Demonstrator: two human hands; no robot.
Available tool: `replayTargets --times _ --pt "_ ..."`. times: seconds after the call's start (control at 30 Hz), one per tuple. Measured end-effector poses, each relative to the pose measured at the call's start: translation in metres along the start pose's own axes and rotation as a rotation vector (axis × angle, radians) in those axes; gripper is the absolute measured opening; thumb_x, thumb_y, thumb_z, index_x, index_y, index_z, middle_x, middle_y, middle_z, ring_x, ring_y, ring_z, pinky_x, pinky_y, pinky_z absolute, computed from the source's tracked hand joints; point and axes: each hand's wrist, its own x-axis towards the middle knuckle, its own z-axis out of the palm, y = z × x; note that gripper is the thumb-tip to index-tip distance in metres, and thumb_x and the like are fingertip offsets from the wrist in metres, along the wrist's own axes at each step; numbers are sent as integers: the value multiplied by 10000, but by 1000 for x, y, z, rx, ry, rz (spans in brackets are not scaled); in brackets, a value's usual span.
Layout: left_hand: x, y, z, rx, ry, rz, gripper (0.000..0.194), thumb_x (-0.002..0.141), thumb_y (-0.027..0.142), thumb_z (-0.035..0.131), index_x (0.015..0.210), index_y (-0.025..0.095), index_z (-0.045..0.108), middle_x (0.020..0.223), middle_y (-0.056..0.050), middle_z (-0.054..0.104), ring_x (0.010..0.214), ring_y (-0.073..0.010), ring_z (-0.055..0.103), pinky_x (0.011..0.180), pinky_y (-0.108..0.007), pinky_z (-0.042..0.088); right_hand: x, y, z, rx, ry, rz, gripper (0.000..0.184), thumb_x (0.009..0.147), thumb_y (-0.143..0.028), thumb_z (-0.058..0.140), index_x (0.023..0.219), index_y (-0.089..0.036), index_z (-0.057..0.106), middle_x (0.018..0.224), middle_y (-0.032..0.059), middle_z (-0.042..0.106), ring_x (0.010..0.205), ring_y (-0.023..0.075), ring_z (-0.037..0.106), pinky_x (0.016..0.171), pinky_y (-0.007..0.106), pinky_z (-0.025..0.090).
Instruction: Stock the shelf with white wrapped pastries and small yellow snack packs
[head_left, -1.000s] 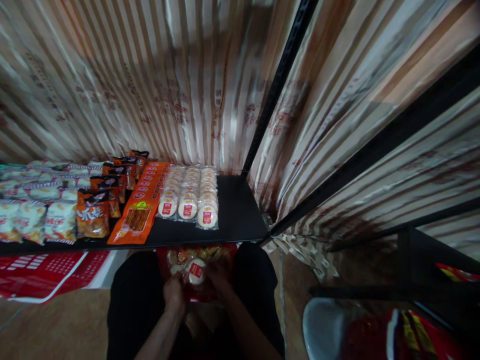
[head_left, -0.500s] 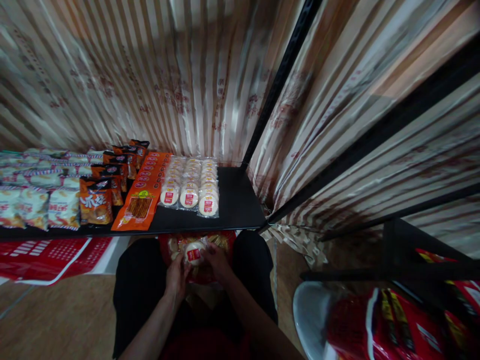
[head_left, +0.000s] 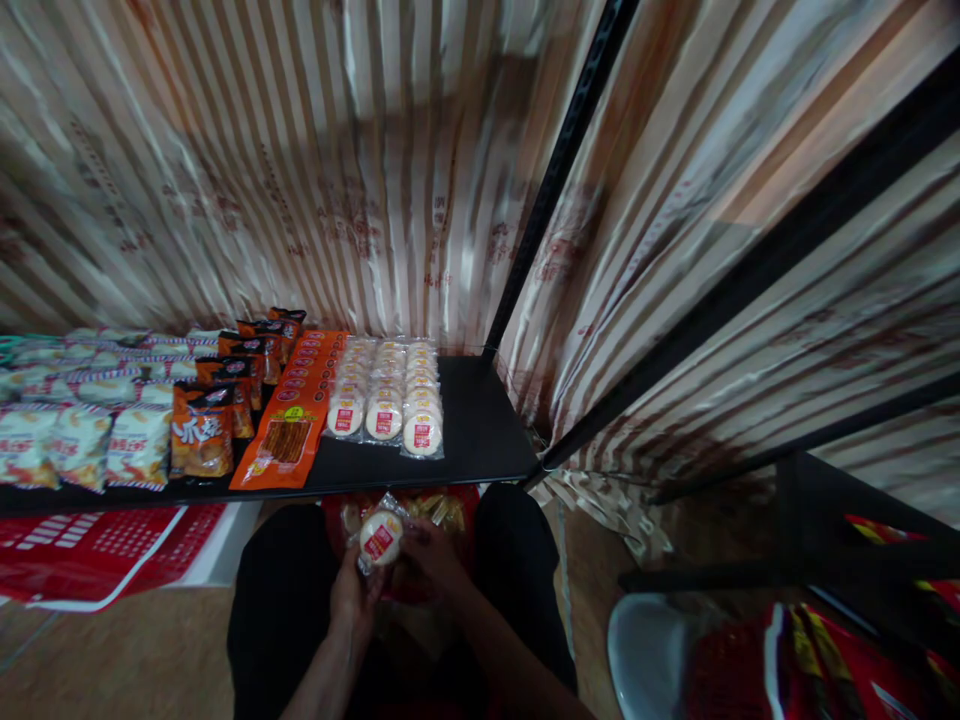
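My left hand [head_left: 354, 595] and my right hand [head_left: 426, 552] meet over my lap, both closed on a round white cake in a clear wrapper with a red label [head_left: 380, 537]. Under them lies a red bag [head_left: 442, 515] holding more such snacks. Just ahead is a black shelf [head_left: 480, 430]. On it stand three rows of the same wrapped round cakes [head_left: 386, 397], left of a bare strip of shelf.
Left of the cakes lie long orange packets [head_left: 292, 415], orange-black snack bags [head_left: 202, 430] and white snack bags [head_left: 75, 440]. A striped curtain [head_left: 300, 180] backs the shelf. A red-white box [head_left: 97, 545] sits below left. A white stool [head_left: 645, 655] and red bags [head_left: 787, 670] stand at right.
The cake has stayed in both hands; they have turned it slightly. My view has shifted down a little, so the shelf sits lower in the picture.
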Motion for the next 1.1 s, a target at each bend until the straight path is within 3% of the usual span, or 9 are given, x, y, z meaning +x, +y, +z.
replayTargets --times 0.17,0.33,0.5,0.67,0.83,0.97,1.1 --pt "5 -9 -1 -58 -53 1 63 780 146 500 800 161 558 581 3 607 468 -98 580 448 -175 482 -8 -4 8 109 23 4 354 499 -373 726 756 -170 592 733 28 656 715 196 605 678 314 460" --pt "10 -17 0 65 -116 50 88 755 185 518 796 151 588 597 -34 624 546 -153 625 509 -227 516 -15 -14 10 108 6 9 315 548 -340 683 791 -185 555 691 10 641 629 175 588 584 283 438" --pt "4 -12 -2 177 -150 16 59 722 129 531 745 146 582 591 -23 623 561 -141 626 546 -219 497 -12 -22 7 60 11 -100 244 598 -348 640 751 -195 525 638 -12 609 584 156 571 545 261 428" --pt "-2 0 -5 220 -171 194 234 681 83 567 900 167 562 728 -14 658 637 -133 643 609 -232 502 -9 -32 7 4 -18 -213 249 640 -399 618 792 -207 574 692 1 637 651 172 600 612 290 468" --pt "-11 11 0 357 -277 320 328 702 134 590 1028 143 558 806 -58 676 617 -138 638 579 -237 491 -5 -42 13 -27 -87 -198 277 650 -407 607 846 -212 592 705 5 648 653 176 614 609 301 479" --pt "-12 20 8 414 -270 434 306 674 172 629 970 132 563 744 -43 672 564 -124 615 596 -249 499 2 -47 20 -21 -29 -233 286 640 -395 598 849 -203 571 721 13 641 653 172 619 599 294 488" --pt "-9 30 19 408 -271 530 259 660 171 634 908 134 566 739 -39 663 603 -129 622 618 -252 502 9 -51 26 -65 121 -311 271 650 -339 590 868 -194 523 801 39 637 714 168 624 644 293 509"
